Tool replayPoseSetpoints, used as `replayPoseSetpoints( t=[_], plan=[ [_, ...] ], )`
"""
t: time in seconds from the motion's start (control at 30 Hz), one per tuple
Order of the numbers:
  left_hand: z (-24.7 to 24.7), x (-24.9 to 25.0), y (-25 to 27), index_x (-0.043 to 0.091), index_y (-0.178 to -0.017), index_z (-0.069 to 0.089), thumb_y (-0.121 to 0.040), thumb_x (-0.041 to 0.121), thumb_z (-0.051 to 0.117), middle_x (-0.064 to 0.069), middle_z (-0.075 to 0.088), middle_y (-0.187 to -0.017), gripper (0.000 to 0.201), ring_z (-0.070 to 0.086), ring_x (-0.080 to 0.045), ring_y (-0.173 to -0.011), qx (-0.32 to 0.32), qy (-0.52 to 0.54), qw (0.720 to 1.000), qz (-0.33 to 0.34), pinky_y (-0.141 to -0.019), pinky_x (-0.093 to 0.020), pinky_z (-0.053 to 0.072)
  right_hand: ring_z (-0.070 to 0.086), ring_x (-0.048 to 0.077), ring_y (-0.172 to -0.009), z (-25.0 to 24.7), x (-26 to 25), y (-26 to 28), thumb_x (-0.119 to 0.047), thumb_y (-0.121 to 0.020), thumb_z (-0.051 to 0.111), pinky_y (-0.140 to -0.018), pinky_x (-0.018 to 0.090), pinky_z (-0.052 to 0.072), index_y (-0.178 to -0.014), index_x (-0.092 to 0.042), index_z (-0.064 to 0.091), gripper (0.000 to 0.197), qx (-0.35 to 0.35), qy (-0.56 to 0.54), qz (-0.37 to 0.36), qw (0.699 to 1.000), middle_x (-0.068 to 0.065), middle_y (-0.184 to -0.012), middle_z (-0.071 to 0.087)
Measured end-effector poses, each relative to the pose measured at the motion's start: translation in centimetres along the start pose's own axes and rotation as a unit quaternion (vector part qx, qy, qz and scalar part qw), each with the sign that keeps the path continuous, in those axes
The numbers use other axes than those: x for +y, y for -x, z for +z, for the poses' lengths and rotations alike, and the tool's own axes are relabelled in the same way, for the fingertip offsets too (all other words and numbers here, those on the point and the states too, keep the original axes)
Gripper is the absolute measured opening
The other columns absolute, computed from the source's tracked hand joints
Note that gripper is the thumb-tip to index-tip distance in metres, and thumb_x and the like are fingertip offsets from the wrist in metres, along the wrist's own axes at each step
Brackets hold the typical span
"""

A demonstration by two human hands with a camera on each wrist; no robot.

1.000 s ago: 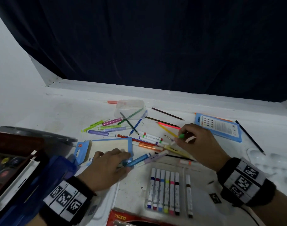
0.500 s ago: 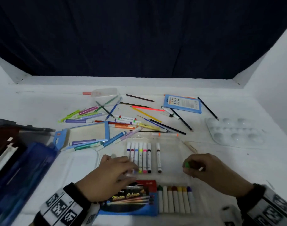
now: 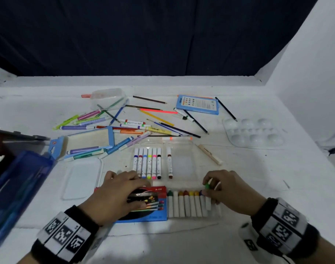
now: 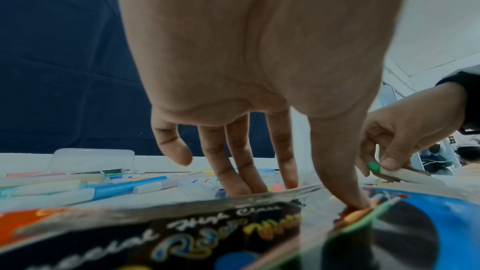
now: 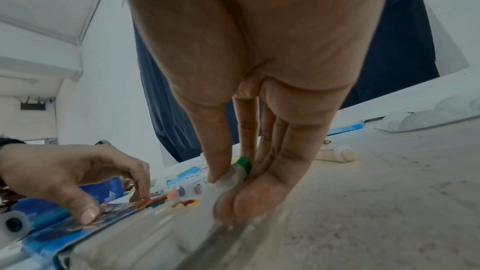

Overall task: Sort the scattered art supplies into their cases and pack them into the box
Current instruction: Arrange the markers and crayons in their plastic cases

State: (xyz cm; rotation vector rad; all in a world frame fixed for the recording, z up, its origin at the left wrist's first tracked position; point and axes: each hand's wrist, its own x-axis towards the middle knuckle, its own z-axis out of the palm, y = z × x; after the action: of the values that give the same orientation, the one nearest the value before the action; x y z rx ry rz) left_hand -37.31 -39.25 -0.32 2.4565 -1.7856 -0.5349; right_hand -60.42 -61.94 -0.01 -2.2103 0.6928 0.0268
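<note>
My right hand (image 3: 210, 188) pinches a white crayon with a green tip (image 3: 207, 186) between thumb and fingers. It holds the crayon (image 5: 242, 163) at the right end of a row of crayons (image 3: 187, 203) lying in a clear tray. My left hand (image 3: 140, 189) presses with straight fingers and thumb on the blue and black crayon case cover (image 3: 153, 214), left of that row. Behind lies a clear marker case (image 3: 183, 162) holding several markers (image 3: 149, 162). Pens and pencils (image 3: 136, 124) lie scattered farther back.
A blue box (image 3: 14, 197) stands open at the left edge. A clear lid (image 3: 81, 178) and a light blue case frame (image 3: 110, 136) lie left of the markers. A white palette (image 3: 254, 134), a blue card (image 3: 198, 104) and a small clear tub (image 3: 107, 98) sit farther back.
My right hand has brought the green crayon from the scattered pile down to the crayon row. My left hand left the light blue case and now presses the crayon case cover.
</note>
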Motion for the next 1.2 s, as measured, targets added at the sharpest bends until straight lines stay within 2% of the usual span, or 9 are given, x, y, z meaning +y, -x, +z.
replayPoseSetpoints(
  t=[0.17,0.33,0.47,0.6,0.8,0.93,1.0,1.1,1.2],
  plan=[
    [0.2,0.0,0.2,0.054,-0.137,0.037,-0.088,0.066,0.054,0.026,0.044,-0.119,0.053,0.041,0.000,-0.114,0.003,0.001,1.000,-0.020,-0.099,-0.032,0.027,0.069,0.009,-0.061,-0.5,0.2,0.0,-0.018,-0.084,0.076,-0.060,0.022,0.056,-0.094,-0.014,0.066,0.014,-0.022,0.020,0.004,1.000,0.000,-0.084,0.066],
    [0.0,0.8,0.1,0.050,-0.135,0.040,-0.089,0.067,0.051,0.023,0.047,-0.118,0.051,0.044,-0.003,-0.114,0.012,-0.011,1.000,-0.015,-0.097,-0.033,0.029,0.065,0.008,-0.075,-0.8,-0.1,0.4,-0.029,-0.070,0.087,-0.072,0.028,0.058,-0.094,-0.024,0.068,0.032,-0.025,0.095,-0.001,0.995,-0.008,-0.094,0.064],
    [0.1,1.6,-0.3,0.049,-0.130,0.045,-0.085,0.069,0.054,0.022,0.050,-0.113,0.050,0.048,-0.004,-0.111,0.020,-0.012,1.000,0.001,-0.090,-0.033,0.027,0.064,0.010,-0.076,-0.1,-0.7,0.6,-0.032,-0.065,0.090,-0.071,0.027,0.057,-0.097,-0.022,0.066,0.042,-0.032,0.119,0.012,0.992,-0.007,-0.096,0.061],
    [-0.1,1.9,-0.6,0.050,-0.126,0.046,-0.082,0.073,0.054,0.023,0.049,-0.108,0.050,0.048,-0.002,-0.105,0.015,-0.024,1.000,-0.004,-0.086,-0.033,0.025,0.060,0.007,-0.074,0.1,-0.7,0.4,-0.035,-0.064,0.090,-0.071,0.026,0.056,-0.093,-0.022,0.065,0.040,-0.030,0.141,0.003,0.990,-0.006,-0.095,0.060],
    [-1.1,2.1,-1.1,0.048,-0.117,0.054,-0.080,0.072,0.059,0.019,0.052,-0.097,0.045,0.048,-0.003,-0.094,0.006,-0.026,1.000,-0.006,-0.089,-0.034,0.030,0.057,0.007,-0.071,0.0,-0.1,0.1,-0.040,-0.061,0.090,-0.063,0.020,0.049,-0.089,-0.026,0.062,0.042,-0.045,0.136,-0.023,0.990,-0.008,-0.088,0.059],
    [-1.3,2.0,-1.8,0.048,-0.116,0.059,-0.082,0.070,0.058,0.021,0.053,-0.096,0.041,0.052,-0.003,-0.097,0.004,-0.046,0.999,-0.005,-0.086,-0.031,0.031,0.057,0.005,-0.067,-1.6,0.3,-1.1,-0.046,-0.063,0.088,-0.062,0.017,0.048,-0.091,-0.028,0.066,0.040,-0.082,0.121,-0.033,0.989,-0.008,-0.081,0.063],
    [-1.4,1.6,-2.1,0.051,-0.115,0.064,-0.086,0.063,0.060,0.024,0.053,-0.094,0.031,0.054,-0.002,-0.096,0.011,-0.023,1.000,-0.001,-0.083,-0.029,0.033,0.058,0.002,-0.066,-2.7,0.1,-2.2,-0.047,-0.070,0.083,-0.063,0.015,0.049,-0.088,-0.027,0.069,0.031,-0.061,0.105,-0.035,0.992,-0.008,-0.078,0.066],
    [-1.5,1.0,-2.4,0.052,-0.109,0.070,-0.086,0.053,0.068,0.029,0.051,-0.083,0.023,0.054,0.000,-0.085,0.011,0.022,1.000,0.000,-0.078,-0.025,0.041,0.058,0.002,-0.065,-4.5,-0.3,-5.0,-0.039,-0.082,0.075,-0.063,0.013,0.046,-0.081,-0.023,0.069,0.017,0.042,0.086,-0.067,0.993,-0.008,-0.076,0.066],
    [-1.5,0.8,-2.6,0.053,-0.106,0.071,-0.084,0.051,0.071,0.028,0.052,-0.082,0.022,0.053,-0.001,-0.081,0.016,0.025,1.000,-0.001,-0.072,-0.022,0.040,0.060,0.010,-0.072,-5.8,-0.5,-8.9,-0.021,-0.086,0.070,-0.072,0.025,0.052,-0.085,-0.019,0.068,0.003,0.120,0.103,-0.115,0.981,-0.006,-0.081,0.066]
  ],
)
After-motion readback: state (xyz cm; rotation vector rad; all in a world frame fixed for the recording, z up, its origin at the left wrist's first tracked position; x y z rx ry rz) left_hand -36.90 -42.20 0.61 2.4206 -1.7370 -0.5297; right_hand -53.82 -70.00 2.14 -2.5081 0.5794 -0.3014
